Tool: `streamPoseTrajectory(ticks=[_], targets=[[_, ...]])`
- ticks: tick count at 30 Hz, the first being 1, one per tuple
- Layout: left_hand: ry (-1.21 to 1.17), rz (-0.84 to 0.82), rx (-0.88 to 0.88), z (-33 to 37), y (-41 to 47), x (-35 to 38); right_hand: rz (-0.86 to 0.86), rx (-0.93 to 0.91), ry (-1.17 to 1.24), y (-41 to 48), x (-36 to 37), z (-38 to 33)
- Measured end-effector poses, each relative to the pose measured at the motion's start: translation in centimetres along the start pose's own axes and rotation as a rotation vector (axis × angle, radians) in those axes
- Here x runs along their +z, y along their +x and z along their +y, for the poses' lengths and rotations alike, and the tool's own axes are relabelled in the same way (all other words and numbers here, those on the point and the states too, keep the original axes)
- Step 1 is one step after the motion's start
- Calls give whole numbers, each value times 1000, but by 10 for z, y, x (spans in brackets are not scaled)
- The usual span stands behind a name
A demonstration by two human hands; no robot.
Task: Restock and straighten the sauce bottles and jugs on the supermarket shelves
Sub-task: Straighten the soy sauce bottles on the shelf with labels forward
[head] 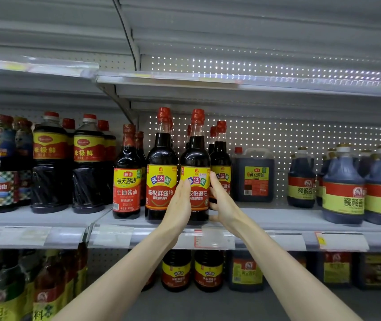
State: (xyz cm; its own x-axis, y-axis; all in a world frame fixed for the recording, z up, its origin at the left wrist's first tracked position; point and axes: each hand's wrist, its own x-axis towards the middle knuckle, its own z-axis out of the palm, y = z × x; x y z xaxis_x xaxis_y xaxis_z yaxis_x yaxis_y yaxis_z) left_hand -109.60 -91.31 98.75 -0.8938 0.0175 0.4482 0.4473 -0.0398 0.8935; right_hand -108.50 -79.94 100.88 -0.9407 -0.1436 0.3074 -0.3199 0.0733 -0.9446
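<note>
A dark soy sauce bottle with a red cap and a yellow-and-red label stands upright at the front of the middle shelf. My left hand lies flat against its left side, fingers straight. Along the bottle's right side, my right hand touches it with fingers pointing up and thumb low by the base. A matching bottle stands just to the left, touching it. Behind and to the right stand more of the same bottles.
A smaller red-labelled bottle and large dark bottles fill the shelf to the left. A square jug sits further back on the right, then round jugs. Bare shelf lies before the square jug. Lower-shelf bottles stand below.
</note>
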Motion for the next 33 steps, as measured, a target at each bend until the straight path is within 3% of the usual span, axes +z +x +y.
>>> streamPoseTrajectory(ticks=[33], targets=[[42, 36, -37, 4, -4, 2, -9, -85, -2, 4, 2, 11]])
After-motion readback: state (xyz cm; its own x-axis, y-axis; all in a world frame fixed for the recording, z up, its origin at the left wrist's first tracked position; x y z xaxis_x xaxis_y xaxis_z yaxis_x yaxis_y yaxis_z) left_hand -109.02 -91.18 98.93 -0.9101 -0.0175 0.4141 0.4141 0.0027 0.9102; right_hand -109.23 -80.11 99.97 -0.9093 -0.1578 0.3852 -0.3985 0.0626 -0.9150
